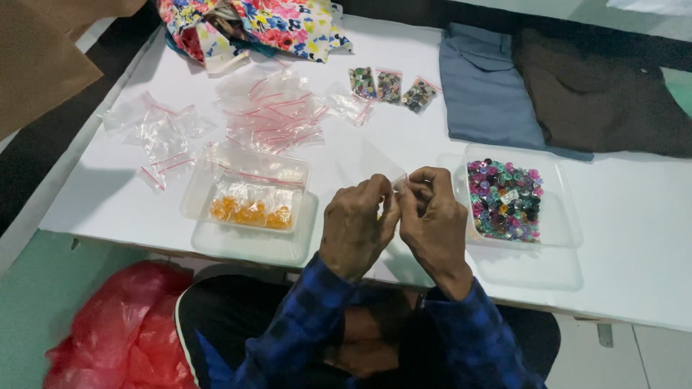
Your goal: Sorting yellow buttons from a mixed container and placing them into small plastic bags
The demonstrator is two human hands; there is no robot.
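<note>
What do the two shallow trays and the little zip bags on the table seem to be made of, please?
The left tray and right tray look like thin clear plastic: the white table shows through their glossy walls. The zip bags seem to be soft transparent plastic film, crinkled and shiny, with red seal strips. The hands pinch one such bag.

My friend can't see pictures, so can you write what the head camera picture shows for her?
Two hands, left hand and right hand, pinch a small clear bag together over a white table. A clear tray of colourful buttons sits to the right, a tray with orange pieces to the left, and empty little bags lie behind.
</note>
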